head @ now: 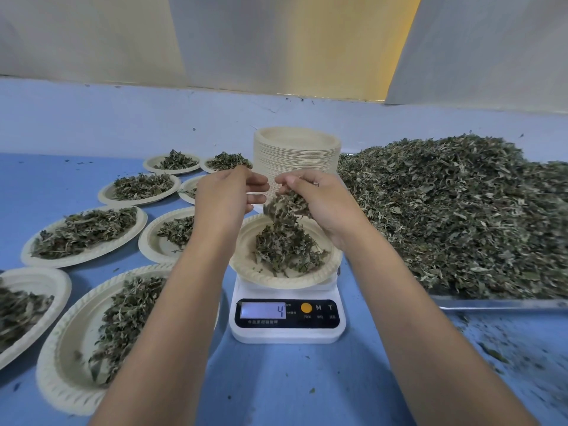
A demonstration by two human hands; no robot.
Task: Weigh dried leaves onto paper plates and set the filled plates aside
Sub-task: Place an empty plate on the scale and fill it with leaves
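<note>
A paper plate [325, 265] sits on a white digital scale [287, 321] whose display reads 4. A small heap of dried leaves [284, 250] lies on the plate. My right hand [319, 201] is just above it, fingers curled round a clump of dried leaves [287, 204] that trails down to the heap. My left hand [229, 193] hovers beside it at the same height, fingers relaxed and pointing right, holding nothing that I can see.
A tall stack of paper plates [296, 152] stands behind the scale. A metal tray [504, 302] with a big pile of dried leaves [455, 210] fills the right. Several filled plates [83, 235] lie on the blue table [292, 379] at the left.
</note>
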